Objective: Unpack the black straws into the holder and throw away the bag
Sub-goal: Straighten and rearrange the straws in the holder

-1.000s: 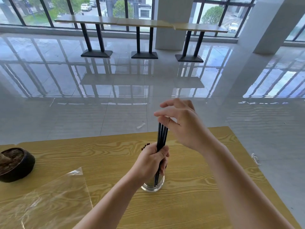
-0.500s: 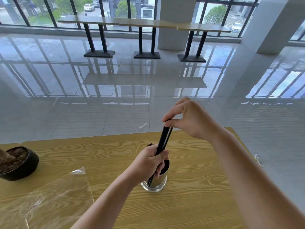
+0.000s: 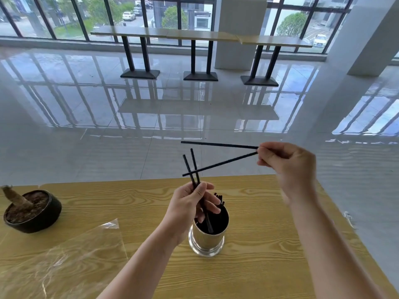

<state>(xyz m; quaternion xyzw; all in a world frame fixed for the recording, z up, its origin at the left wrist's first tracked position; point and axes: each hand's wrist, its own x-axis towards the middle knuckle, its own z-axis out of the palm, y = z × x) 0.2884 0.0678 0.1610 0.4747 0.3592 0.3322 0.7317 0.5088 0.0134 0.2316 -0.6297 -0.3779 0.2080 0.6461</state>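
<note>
Surface: wood table (image 3: 259,268), glossy floor (image 3: 108,117) beyond.
Left hand (image 3: 190,209): grips upright straws (image 3: 188,165) over holder (image 3: 207,237).
Right hand (image 3: 288,167): pinches level straws (image 3: 220,144).
Change: I see the bundle now split.

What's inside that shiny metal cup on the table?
Inside the cup stand black straws, tips poking above its far rim. The left hand covers part of the mouth, and the bottom is hidden.

bag (image 3: 64,266) partly beyond lower-left edge
</note>
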